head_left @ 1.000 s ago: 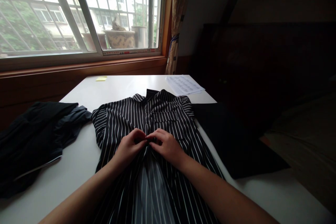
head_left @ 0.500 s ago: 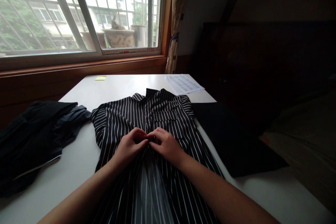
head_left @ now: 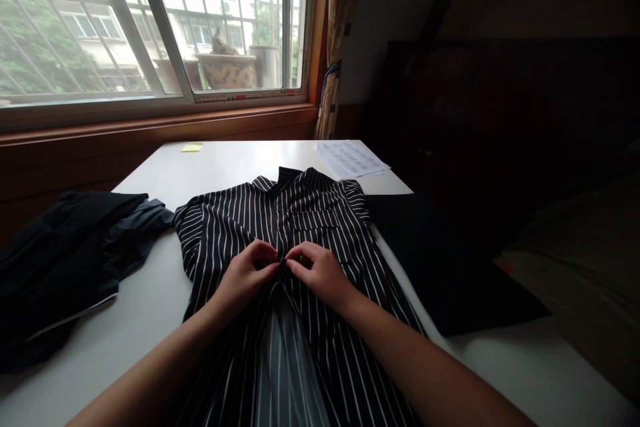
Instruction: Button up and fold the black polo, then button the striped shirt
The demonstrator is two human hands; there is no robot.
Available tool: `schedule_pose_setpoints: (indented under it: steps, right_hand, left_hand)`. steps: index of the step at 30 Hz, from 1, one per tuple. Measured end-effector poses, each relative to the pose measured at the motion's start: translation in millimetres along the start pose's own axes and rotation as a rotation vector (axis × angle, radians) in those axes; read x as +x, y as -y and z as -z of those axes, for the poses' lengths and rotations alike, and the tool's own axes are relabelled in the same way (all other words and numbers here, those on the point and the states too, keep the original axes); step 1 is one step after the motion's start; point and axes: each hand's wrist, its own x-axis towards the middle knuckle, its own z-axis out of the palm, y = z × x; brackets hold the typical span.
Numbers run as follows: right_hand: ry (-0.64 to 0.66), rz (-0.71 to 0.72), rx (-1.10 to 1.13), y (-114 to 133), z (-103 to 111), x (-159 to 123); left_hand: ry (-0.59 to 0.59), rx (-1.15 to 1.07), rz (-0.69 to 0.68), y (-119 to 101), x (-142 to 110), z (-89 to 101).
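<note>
A black shirt with white stripes [head_left: 320,213] lies front up on the white table, its collar pointing away from me. Above my hands the front edges meet; below them the front parts and shows the greyer inside. My left hand [head_left: 253,267] pinches the shirt's front edge at mid-chest between thumb and fingers. Close beside it, my right hand [head_left: 315,270] pinches the facing edge, the fingertips of both hands nearly touching. Any button between the fingertips is too small to make out.
Dark folded clothes [head_left: 65,267] lie at the left of the white table [head_left: 145,320]. A black cloth [head_left: 450,273] lies on the right. Printed sheets [head_left: 353,159] and a yellow sticky note [head_left: 191,147] lie near the far edge, below a barred window [head_left: 225,27].
My fingertips have drawn slightly apart at the shirt's front, the right hand shifting a little to the right. The shirt lies in the same place.
</note>
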Motion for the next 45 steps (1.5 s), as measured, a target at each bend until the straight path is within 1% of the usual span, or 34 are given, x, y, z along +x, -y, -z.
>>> schedule_pose_setpoints:
  steps: [5, 16, 23, 27, 34, 45]
  right_hand:
    - [-0.003, 0.005, -0.008, 1.5, 0.9, 0.2]
    - [0.006, 0.018, 0.002, -5.2, -1.1, -1.1]
    - [0.024, 0.022, -0.005, -3.6, -0.6, -0.5]
    - [0.034, 0.032, -0.008, -4.8, -1.1, -0.8]
    - [0.067, 0.049, -0.026, -4.6, -1.2, -1.8]
    - [0.069, 0.049, -0.048, -5.0, -2.4, -1.8]
  left_hand:
    - [-0.003, 0.013, -0.005, 0.0, 0.0, 0.3]
    - [0.006, 0.021, -0.008, -3.0, -0.4, -0.5]
    - [0.018, 0.04, -0.043, -1.4, -1.2, 0.3]
    - [0.02, 0.082, -0.062, -4.1, -2.8, 0.6]
    - [0.015, 0.123, -0.094, -5.0, -2.7, -2.1]
    - [0.015, 0.11, -0.076, -3.1, -4.0, -2.6]
